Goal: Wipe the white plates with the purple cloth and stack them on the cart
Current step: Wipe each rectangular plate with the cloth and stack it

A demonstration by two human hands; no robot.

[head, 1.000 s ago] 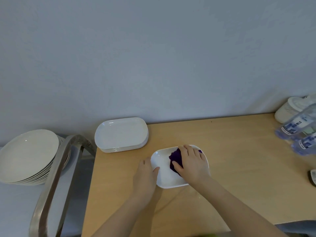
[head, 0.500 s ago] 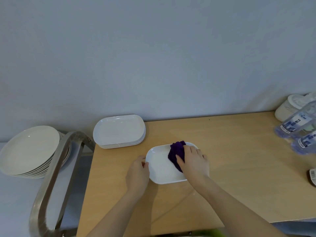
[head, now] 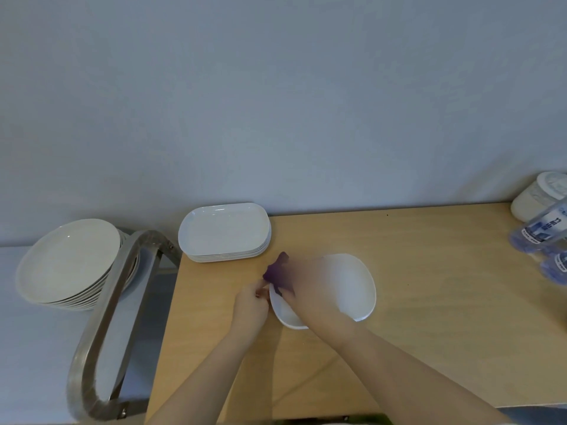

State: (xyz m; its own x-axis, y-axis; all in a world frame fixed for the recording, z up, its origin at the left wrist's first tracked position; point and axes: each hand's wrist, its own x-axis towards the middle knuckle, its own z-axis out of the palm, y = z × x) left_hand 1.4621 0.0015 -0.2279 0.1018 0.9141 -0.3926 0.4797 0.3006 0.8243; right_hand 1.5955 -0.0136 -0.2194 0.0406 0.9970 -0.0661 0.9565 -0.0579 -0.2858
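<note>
Fingers: left hand (head: 250, 306) pinches the near-left rim of the white plate (head: 349, 286); right hand (head: 302, 291) is motion-blurred over the purple cloth (head: 276, 273), grip cannot be told.
Plate: rounded-rectangular, glossy, on the bench (head: 429, 302), left edge seemingly raised.
Cloth: bunched at the plate's left rim.
Room: bare wood right of the plate; bench's left edge close.
Stack: oblong plates (head: 224, 231) at the back-left corner.
Cart: round plates (head: 70, 262) behind its metal handle (head: 104, 326).
Right edge: bottles (head: 540, 231).

plate (head: 352, 286) white | cloth (head: 276, 273) purple | table (head: 429, 317) tan (plain) | bottles (head: 540, 234) blue-labelled
</note>
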